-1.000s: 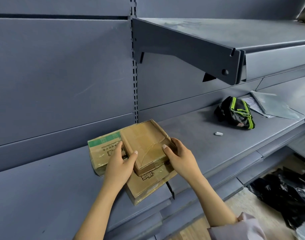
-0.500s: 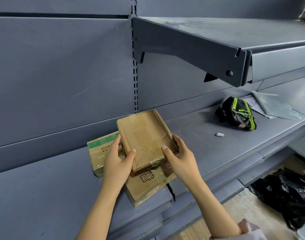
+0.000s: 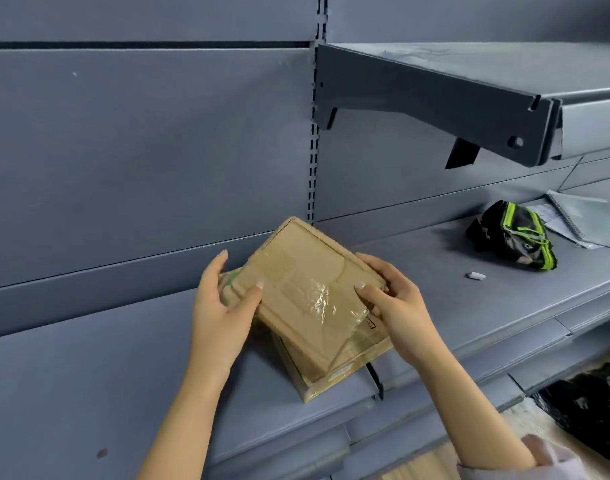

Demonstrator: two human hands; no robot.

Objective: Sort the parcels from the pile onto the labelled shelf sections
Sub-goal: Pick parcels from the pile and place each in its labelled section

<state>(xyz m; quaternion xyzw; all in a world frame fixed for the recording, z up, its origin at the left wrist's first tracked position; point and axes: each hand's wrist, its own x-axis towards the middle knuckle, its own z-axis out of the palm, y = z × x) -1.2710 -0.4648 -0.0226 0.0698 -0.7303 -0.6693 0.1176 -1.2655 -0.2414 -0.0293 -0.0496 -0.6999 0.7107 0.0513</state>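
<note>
In the head view, a flat taped cardboard parcel (image 3: 307, 292) is held tilted over a second box (image 3: 334, 375) on the shelf (image 3: 452, 306), its opposite edges clasped by the left hand (image 3: 220, 313) and right hand (image 3: 397, 306), thumbs on top. It is judged light, stiff, slick where taped; edges are best held.

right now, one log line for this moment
left hand, right hand: grip taped box | box: tilted over lower parcel

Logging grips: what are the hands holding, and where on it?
Both hold the taped cardboard parcel: left hand at its left edge, right hand at its right edge.
</note>
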